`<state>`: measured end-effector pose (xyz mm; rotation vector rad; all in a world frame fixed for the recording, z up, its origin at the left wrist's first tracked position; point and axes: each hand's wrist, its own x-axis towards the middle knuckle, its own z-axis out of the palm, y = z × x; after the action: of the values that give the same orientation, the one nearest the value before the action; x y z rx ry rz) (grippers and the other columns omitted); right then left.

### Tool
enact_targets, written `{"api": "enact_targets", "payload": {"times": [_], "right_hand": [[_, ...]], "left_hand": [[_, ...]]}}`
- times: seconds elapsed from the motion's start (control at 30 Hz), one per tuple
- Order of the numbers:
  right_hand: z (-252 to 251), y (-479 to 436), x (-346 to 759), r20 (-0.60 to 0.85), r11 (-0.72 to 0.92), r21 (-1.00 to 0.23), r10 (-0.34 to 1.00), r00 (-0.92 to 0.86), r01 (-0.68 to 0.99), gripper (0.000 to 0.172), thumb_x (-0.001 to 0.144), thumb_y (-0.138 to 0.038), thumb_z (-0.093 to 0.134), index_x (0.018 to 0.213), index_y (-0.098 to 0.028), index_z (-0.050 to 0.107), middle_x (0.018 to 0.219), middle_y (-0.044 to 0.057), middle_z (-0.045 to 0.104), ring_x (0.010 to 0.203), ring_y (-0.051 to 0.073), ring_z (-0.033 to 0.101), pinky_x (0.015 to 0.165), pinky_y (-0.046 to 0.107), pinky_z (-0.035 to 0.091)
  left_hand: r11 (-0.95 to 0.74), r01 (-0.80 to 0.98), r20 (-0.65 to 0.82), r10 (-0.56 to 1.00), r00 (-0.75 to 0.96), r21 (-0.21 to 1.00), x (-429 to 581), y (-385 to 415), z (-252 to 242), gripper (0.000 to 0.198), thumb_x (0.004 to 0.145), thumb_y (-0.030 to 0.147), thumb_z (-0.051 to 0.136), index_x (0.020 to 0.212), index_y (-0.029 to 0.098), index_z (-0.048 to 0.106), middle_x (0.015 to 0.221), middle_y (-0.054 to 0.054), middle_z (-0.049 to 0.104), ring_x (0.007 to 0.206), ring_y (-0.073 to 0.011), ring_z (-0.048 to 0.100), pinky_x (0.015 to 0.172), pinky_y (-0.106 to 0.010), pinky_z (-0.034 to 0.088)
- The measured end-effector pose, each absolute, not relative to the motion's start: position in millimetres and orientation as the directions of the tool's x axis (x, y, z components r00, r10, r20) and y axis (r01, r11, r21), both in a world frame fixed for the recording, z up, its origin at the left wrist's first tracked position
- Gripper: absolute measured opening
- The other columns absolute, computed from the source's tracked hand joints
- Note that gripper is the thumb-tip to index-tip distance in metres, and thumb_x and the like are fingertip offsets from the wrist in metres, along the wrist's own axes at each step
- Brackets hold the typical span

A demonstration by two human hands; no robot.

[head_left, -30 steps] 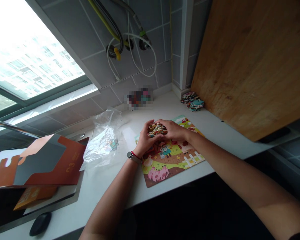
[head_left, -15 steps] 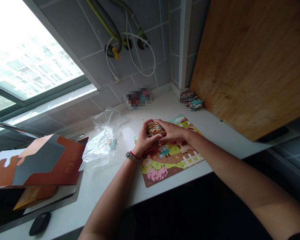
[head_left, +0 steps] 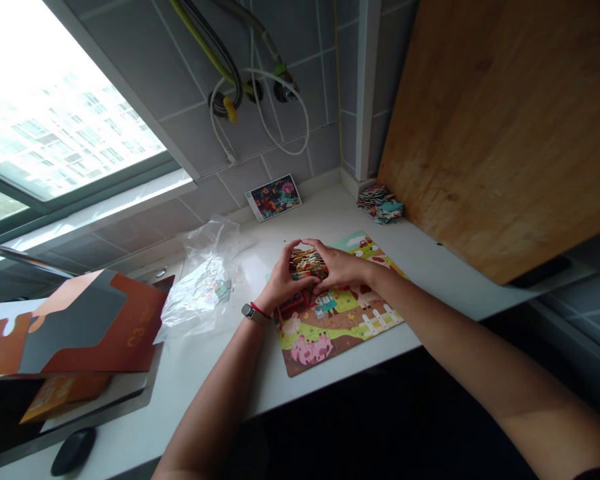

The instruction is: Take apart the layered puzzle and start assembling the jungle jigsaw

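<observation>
Item: one stack of puzzle pieces (head_left: 307, 262), gripped on both sides, the left hand (head_left: 283, 275) and the right hand (head_left: 344, 265) curved around it, fingertips close together at the far side, thumbs close at the near side. It sits over the upper left part of a farm-scene puzzle (head_left: 347, 313); whether it rests there or is held just above, I cannot tell from where I stand. Left wrist: one watch (head_left: 254, 312), one red band.

Beneath: the puzzle, lying flat on a white counter (head_left: 430, 283), near the counter's front edge, which slants up toward the right.

Left of the left hand: one crumpled transparent bag (head_left: 200, 287), something small and coloured inside. Beyond it, one open orange and grey box (head_left: 100, 327), an orange packet (head_left: 63, 393) below it, and a black rounded object (head_left: 74, 451) at the near corner.

Behind: one picture card (head_left: 274, 199) near the tiled wall; a second pile of pieces (head_left: 381, 205) in the corner, beside a large wooden board (head_left: 485, 133) bounding the right side.

Open room: bare white strips between puzzle and bag, puzzle and card, puzzle and wooden board; narrowest along the front edge.
</observation>
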<state>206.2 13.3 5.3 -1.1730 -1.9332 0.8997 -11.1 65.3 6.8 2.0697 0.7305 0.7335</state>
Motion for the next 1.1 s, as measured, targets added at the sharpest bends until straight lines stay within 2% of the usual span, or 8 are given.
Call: {"api": "enact_targets", "payload": {"times": [0.13, 0.27, 0.5, 0.57, 0.67, 0.8, 1.0, 1.1], "right_hand": [[0, 14, 199, 0.211, 0.350, -0.791, 0.926, -0.312, 0.501, 0.118, 0.061, -0.029, 0.094, 0.158, -0.020, 0.028, 0.144, 0.022, 0.058, 0.127, 0.034, 0.062, 0.105, 0.045, 0.049], [-2, 15, 195, 0.230, 0.334, -0.774, 0.940, -0.252, 0.539, 0.097, 0.070, -0.030, 0.087, 0.152, -0.020, 0.037, 0.138, 0.021, 0.063, 0.118, 0.033, 0.067, 0.097, 0.044, 0.052], [13, 12, 198, 0.208, 0.298, -0.822, 0.950, -0.231, 0.485, 0.075, 0.070, -0.036, 0.089, 0.134, -0.021, 0.054, 0.122, 0.012, 0.072, 0.109, 0.028, 0.070, 0.095, 0.038, 0.053], [17, 10, 200, 0.172, 0.243, -0.861, 0.966, -0.193, 0.447, 0.076, 0.071, -0.037, 0.089, 0.135, -0.021, 0.052, 0.119, 0.011, 0.072, 0.107, 0.027, 0.071, 0.095, 0.038, 0.053], [20, 6, 203, 0.139, 0.183, -0.930, 0.978, -0.156, 0.319, 0.080, 0.071, -0.038, 0.089, 0.140, -0.024, 0.050, 0.127, 0.010, 0.070, 0.111, 0.026, 0.070, 0.100, 0.039, 0.053], [32, -1, 198, 0.032, 0.065, -0.991, 0.961, -0.275, 0.113, 0.097, 0.067, -0.036, 0.093, 0.150, -0.030, 0.042, 0.140, 0.010, 0.062, 0.118, 0.026, 0.068, 0.104, 0.040, 0.054], [73, -22, 130, -0.131, -0.210, -0.976, 0.790, -0.599, -0.063, 0.106, 0.061, -0.026, 0.097, 0.153, -0.027, 0.043, 0.126, 0.008, 0.071, 0.107, 0.023, 0.073, 0.100, 0.039, 0.057], [86, -40, 75, -0.167, -0.369, -0.922, 0.659, -0.734, -0.121, 0.113, 0.060, -0.026, 0.097, 0.157, -0.030, 0.039, 0.127, 0.008, 0.071, 0.111, 0.025, 0.073, 0.097, 0.038, 0.058]], "left_hand": [[-0.557, 0.331, 0.306, 0.760, 0.574, 0.762, -2, 59, 0, 0.086, 0.077, 0.043, 0.087, 0.146, 0.025, 0.039, 0.128, -0.012, 0.062, 0.111, -0.0283, 0.066, 0.098, -0.045, 0.054], [-0.557, 0.383, 0.324, 0.788, 0.523, 0.737, 4, 57, -5, 0.086, 0.079, 0.049, 0.085, 0.148, 0.025, 0.038, 0.126, -0.012, 0.063, 0.112, -0.0295, 0.065, 0.097, -0.047, 0.054], [-0.574, 0.353, 0.404, 0.797, 0.449, 0.739, -19, 34, 22, 0.056, 0.103, 0.042, 0.056, 0.152, 0.026, 0.035, 0.143, -0.016, 0.057, 0.129, -0.0268, 0.059, 0.099, -0.044, 0.053], [-0.605, 0.396, 0.471, 0.792, 0.389, 0.691, -43, 13, 37, 0.044, 0.100, 0.037, 0.063, 0.141, 0.026, 0.050, 0.137, -0.012, 0.062, 0.123, -0.0253, 0.063, 0.096, -0.042, 0.054], [-0.671, 0.492, 0.576, 0.737, 0.355, 0.555, -96, -20, 51, 0.011, 0.101, 0.027, 0.059, 0.104, 0.024, 0.069, 0.107, -0.006, 0.071, 0.101, -0.0220, 0.069, 0.088, -0.038, 0.056], [-0.488, 0.764, 0.683, 0.725, 0.084, 0.423, -179, -40, 53, 0.012, 0.097, 0.030, 0.062, 0.104, 0.022, 0.068, 0.110, -0.009, 0.068, 0.107, -0.0277, 0.066, 0.092, -0.047, 0.057], [-0.222, 0.922, 0.683, 0.728, -0.059, 0.316, -258, -14, 56, 0.064, 0.089, 0.058, 0.067, 0.136, 0.015, 0.055, 0.133, -0.020, 0.060, 0.127, -0.0388, 0.054, 0.104, -0.056, 0.047], [-0.195, 0.899, 0.555, 0.830, -0.062, 0.392, -267, -2, 60, 0.054, 0.091, 0.064, 0.058, 0.115, 0.016, 0.065, 0.117, -0.015, 0.067, 0.105, -0.0325, 0.064, 0.086, -0.043, 0.052]]}}
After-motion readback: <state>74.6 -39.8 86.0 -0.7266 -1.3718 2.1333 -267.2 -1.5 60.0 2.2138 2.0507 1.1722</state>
